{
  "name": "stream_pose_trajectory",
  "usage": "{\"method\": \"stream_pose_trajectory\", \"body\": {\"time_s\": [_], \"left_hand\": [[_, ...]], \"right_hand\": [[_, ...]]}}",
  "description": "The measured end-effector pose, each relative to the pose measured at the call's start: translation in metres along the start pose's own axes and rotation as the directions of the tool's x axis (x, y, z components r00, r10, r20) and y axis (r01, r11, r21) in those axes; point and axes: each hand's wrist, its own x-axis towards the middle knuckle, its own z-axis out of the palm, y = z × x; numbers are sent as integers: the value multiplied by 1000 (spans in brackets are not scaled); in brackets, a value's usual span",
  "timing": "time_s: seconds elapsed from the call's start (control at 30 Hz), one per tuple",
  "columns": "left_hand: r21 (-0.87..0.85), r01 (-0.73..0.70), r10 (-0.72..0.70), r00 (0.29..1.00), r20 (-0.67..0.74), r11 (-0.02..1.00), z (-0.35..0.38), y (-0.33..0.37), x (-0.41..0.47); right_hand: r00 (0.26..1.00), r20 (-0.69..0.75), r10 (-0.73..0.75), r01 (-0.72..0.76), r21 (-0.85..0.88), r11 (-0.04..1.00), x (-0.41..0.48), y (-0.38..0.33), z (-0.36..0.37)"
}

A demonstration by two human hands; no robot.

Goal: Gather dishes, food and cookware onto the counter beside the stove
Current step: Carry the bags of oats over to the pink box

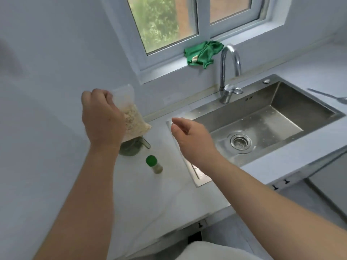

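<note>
- Over the white counter (146,199), left of the sink (293,98): one clear plastic bag (132,119) is up in the air, gripped by the left hand (101,117), whose fingers curl round its upper part.
- Bag is soft and see-through. The lower part is full of pale beige flaky grain and the top strip is flat and unfilled.
- Right hand (189,136) is above the sink's left rim with fingers loosely bent, holding nothing and touching nothing.
- Right under the bag is one green-tinted glass jug (131,148) with a side handle, standing on the counter and partly hidden by the bag and left wrist.
- Just beside the jug, nearer the camera, is one small shaker bottle (154,164) on the counter. It has a round green cap and a clear body with pale greenish contents.
- Counter is smooth with faint grey veining, and it runs along the wall and around the sink.
- One sink, a stainless steel rectangle with sharp corners and water spots on the floor. One round drain (241,143) with a metal strainer.
- One chrome gooseneck faucet (229,72) with a loop lever stands behind the sink.
- One metal utensil (327,95) lies on the counter right of the sink. Mostly the handle shows, so I cannot tell the type.
- One green cloth (203,53) is crumpled on the white sill.
- One window (169,25) with two panes and a white frame; blurred greenery and a reddish surface outside.
- Wall (47,72) is plain, pale and matte.
</note>
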Motion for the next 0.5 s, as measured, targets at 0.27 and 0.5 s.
{"method": "stream_pose_trajectory", "body": {"time_s": [0.27,0.5], "left_hand": [[-288,-257,321,925,204,923,13,208,-99],[-510,-334,525,798,295,793,40,363,-161]], "right_hand": [[944,-331,16,-16,3,1000,-92,41,-180],[793,-597,120,-99,68,993,-149,86,-309]]}}
